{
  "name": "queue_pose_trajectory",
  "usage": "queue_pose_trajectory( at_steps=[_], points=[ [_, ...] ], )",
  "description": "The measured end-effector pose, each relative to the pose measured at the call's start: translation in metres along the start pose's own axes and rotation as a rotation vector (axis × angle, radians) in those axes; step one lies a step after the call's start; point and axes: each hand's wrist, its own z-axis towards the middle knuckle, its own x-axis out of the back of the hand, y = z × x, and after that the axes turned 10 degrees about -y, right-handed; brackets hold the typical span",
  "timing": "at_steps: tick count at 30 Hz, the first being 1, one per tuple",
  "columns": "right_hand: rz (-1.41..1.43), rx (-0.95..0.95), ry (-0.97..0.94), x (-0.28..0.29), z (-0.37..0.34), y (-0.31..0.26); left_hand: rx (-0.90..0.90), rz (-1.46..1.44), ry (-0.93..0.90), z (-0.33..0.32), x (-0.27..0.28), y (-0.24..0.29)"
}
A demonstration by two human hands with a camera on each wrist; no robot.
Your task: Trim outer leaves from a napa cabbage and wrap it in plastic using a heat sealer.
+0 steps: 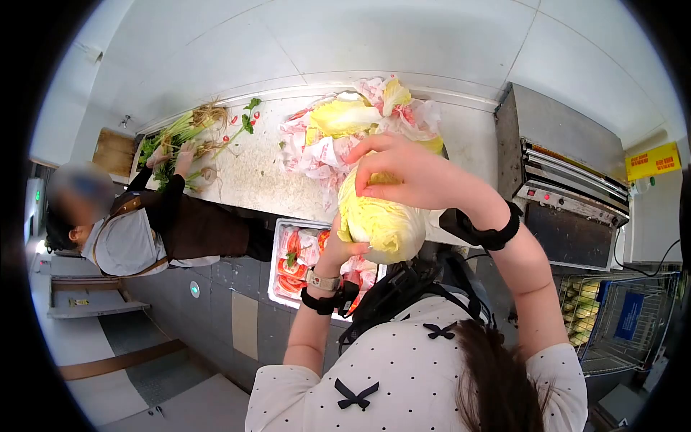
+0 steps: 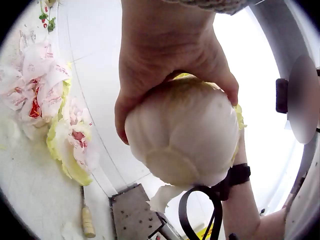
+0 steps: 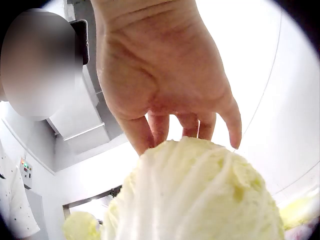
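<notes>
Between my hands is a napa cabbage (image 1: 385, 223), held up in front of my body with its pale leaves still around it. My left hand (image 1: 341, 248) grips it from the side; in the left wrist view, its thumb and fingers spread round the white, cut base end. My right hand (image 1: 414, 173) arches over the upper leaves. Seen from the right wrist, the thumb and fingers of that hand bend down around the leafy top (image 3: 195, 185). Beyond the cabbage, yellow-green leaves (image 1: 342, 119) lie on crumpled plastic bags (image 1: 317, 155) with red print.
A white box (image 1: 272, 277) of red-printed packs stands below the counter (image 1: 270, 180). At left another person (image 1: 144, 230) handles rooted greens (image 1: 183, 133). A wrapping machine (image 1: 568, 158) is at right, above a wire cart (image 1: 619, 345). A wooden-handled tool (image 2: 87, 222) lies on the counter.
</notes>
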Motion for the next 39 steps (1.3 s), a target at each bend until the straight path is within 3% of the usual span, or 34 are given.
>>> queue_pose_trajectory(
  at_steps=[5,11,17,20,26,29,30,33,39],
  points=[
    [0.052,-0.003,-0.089,0.002,0.011,0.002,0.066,0.05,0.065,-0.007,0.009,-0.006],
    [0.271,-0.078,-0.036,0.011,0.004,-0.007,0.081,0.036,0.093,-0.011,0.018,-0.008],
    [0.046,0.014,-0.103,0.023,0.012,-0.007,0.079,-0.03,0.099,-0.015,0.02,-0.006],
    [-0.018,-0.163,-0.308,0.038,0.019,0.002,0.075,-0.096,0.095,-0.015,0.019,-0.002],
    [0.002,-0.242,-0.468,0.052,0.008,-0.015,0.045,-0.264,0.128,-0.007,0.019,-0.004],
    [0.072,-0.21,-0.467,0.048,-0.01,-0.022,0.025,-0.343,0.183,-0.006,0.024,-0.007],
    [0.028,-0.098,-0.374,0.047,-0.015,-0.03,0.017,-0.362,0.201,-0.006,0.026,-0.007],
    [-0.07,-0.366,-0.452,0.048,-0.031,-0.056,-0.012,-0.381,0.259,-0.009,0.032,-0.007],
    [-0.162,-0.198,-0.321,0.018,-0.067,-0.063,-0.143,-0.378,0.376,-0.005,0.041,-0.001]
  ],
)
